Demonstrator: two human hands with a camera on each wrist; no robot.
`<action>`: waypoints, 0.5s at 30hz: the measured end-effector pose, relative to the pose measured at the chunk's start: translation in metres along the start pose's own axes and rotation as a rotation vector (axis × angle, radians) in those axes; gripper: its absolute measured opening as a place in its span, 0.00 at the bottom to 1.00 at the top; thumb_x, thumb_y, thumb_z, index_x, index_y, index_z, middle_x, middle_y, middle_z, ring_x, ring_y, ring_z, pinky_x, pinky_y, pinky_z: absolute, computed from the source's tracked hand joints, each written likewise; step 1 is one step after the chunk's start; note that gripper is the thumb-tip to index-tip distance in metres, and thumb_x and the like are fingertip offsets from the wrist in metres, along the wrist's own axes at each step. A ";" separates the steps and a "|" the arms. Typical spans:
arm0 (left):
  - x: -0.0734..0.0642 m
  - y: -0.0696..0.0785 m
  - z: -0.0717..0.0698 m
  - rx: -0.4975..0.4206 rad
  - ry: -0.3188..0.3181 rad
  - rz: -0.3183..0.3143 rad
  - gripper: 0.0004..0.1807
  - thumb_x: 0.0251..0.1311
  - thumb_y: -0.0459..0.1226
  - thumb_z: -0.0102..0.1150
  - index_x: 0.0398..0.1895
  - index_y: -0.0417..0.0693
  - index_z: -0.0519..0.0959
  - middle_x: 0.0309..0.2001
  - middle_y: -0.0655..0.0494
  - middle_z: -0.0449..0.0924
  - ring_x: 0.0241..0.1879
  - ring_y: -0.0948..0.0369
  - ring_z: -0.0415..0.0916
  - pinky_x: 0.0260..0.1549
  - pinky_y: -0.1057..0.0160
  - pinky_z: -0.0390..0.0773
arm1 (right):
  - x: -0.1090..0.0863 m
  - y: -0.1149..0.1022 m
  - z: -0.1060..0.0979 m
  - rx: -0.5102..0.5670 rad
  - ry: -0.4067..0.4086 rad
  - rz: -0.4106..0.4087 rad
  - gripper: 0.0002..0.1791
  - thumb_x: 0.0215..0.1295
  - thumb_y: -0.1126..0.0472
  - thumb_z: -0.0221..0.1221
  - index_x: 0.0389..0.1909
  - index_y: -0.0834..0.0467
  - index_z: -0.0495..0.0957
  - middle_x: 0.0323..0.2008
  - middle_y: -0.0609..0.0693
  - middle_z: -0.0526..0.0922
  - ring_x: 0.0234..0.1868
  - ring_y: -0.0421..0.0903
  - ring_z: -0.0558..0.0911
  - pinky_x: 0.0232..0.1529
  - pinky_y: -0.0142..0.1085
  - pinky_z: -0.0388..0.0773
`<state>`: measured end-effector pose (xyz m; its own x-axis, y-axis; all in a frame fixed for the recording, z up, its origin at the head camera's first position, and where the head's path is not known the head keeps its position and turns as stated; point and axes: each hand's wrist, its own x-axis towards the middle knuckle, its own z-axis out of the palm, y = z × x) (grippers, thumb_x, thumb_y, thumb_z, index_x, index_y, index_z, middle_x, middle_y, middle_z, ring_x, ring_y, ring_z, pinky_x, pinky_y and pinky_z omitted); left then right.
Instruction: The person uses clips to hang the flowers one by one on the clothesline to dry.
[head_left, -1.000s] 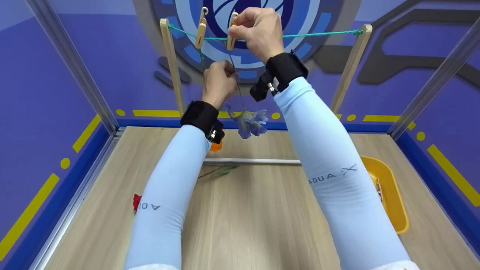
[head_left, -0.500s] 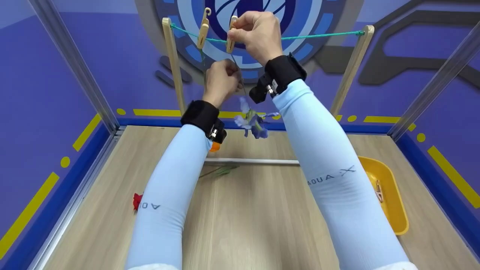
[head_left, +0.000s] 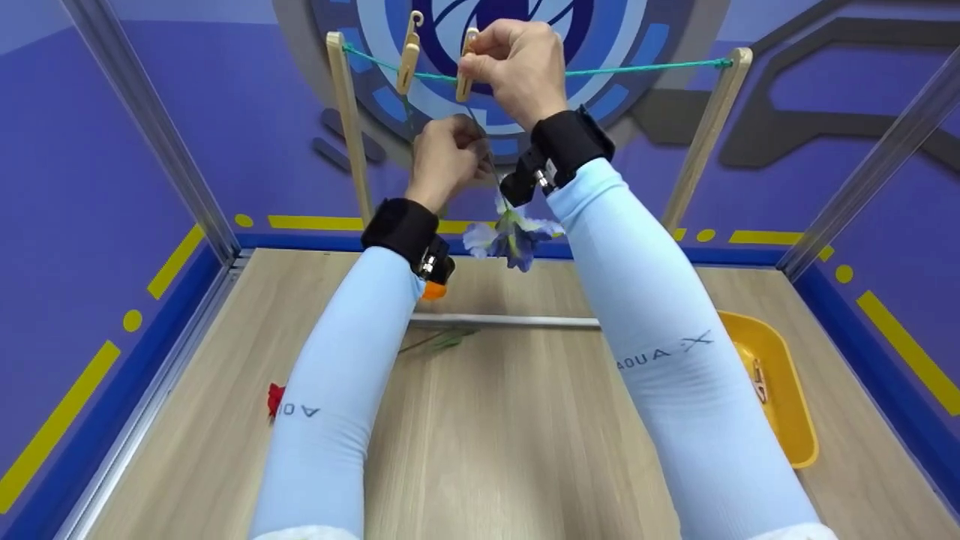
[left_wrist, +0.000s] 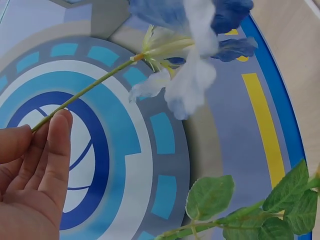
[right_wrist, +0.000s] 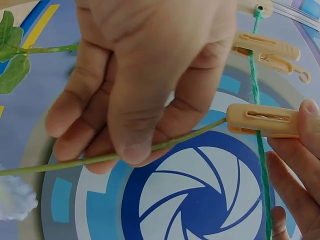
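My right hand (head_left: 525, 71) pinches a wooden clothespin (right_wrist: 260, 120) on the green cord (head_left: 630, 70). At the clothespin's mouth sits the tip of a flower stem (right_wrist: 192, 134). Lower down, my left hand (head_left: 442, 159) holds that stem between thumb and fingers. Its blue-and-white artificial flower (left_wrist: 192, 75) hangs head down below the cord, petals spread. To the left, a second clothespin (head_left: 409, 69) with a hook end is on the cord, and a green stem hangs beneath it. Leaves (left_wrist: 212, 195) on that stem show in the left wrist view.
Two wooden posts (head_left: 697, 142) carry the cord. A yellow tray (head_left: 799, 420) with clothespins stands at right. On the table lie a metal bar (head_left: 517, 322), a leafy stem (head_left: 446, 339) and a red flower (head_left: 275, 401) partly behind the left sleeve. Something orange (head_left: 433, 291) shows by the left wrist.
The blue flower has turned on its stem and shifted slightly right. My left hand has moved a little right along with the stem; the right hand stays at the clothespin.
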<state>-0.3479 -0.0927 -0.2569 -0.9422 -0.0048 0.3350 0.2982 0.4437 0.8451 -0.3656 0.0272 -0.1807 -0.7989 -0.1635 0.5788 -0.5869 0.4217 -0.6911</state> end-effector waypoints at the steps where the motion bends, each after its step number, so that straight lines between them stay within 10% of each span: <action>1: 0.000 0.000 0.000 -0.004 0.000 0.002 0.07 0.74 0.32 0.58 0.46 0.38 0.83 0.37 0.45 0.86 0.32 0.58 0.85 0.38 0.62 0.85 | 0.000 0.000 0.000 -0.004 -0.004 0.001 0.12 0.72 0.61 0.64 0.49 0.64 0.86 0.49 0.56 0.88 0.51 0.46 0.84 0.54 0.29 0.79; 15: 0.004 0.000 0.004 -0.117 -0.003 -0.024 0.05 0.73 0.31 0.58 0.43 0.38 0.82 0.37 0.43 0.87 0.33 0.55 0.87 0.40 0.59 0.86 | 0.001 0.002 -0.004 -0.051 -0.069 0.001 0.15 0.72 0.59 0.64 0.55 0.61 0.85 0.51 0.56 0.87 0.53 0.46 0.85 0.54 0.29 0.79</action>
<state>-0.3520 -0.0894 -0.2568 -0.9497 -0.0111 0.3131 0.2914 0.3359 0.8957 -0.3669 0.0315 -0.1799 -0.8076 -0.2233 0.5458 -0.5803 0.4662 -0.6678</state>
